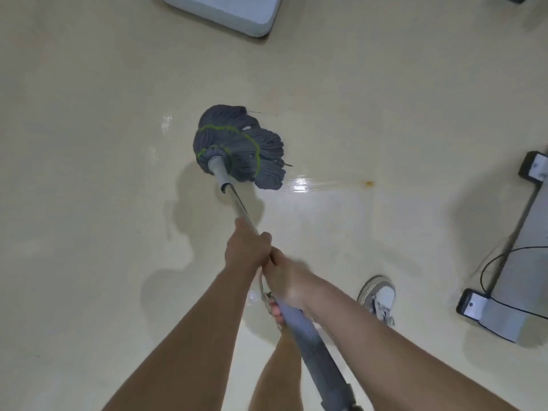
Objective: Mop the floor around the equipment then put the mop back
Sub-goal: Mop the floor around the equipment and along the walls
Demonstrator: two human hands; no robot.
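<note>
– Left hand point(247, 247), what is it doing?
– Wrapped around the bare metal part of the mop handle point(237, 200), just below the middle of the frame. Right hand point(286, 281) is directly behind it, touching it, and clenched around the same handle where the thick grey grip point(311, 336) begins.
– And the mop head?
– The mop head point(238, 145) lies flat on the floor point(89, 173), slightly left of centre. Its grey strands are spread out, with a green stitched band across them. The handle runs from it down towards the lower middle of the frame.
– Is the floor wet?
– Shiny patches show just right of the strands. A small orange spot point(369, 183) sits further right, well apart from them.
– What else is around?
– A white box point(231, 13) is at the top edge. A grey stand point(530, 280) with black feet and a black cable point(483, 272) runs along the right edge. A grey-and-white shoe point(378, 298) is at lower right, between the right arm and the stand.
</note>
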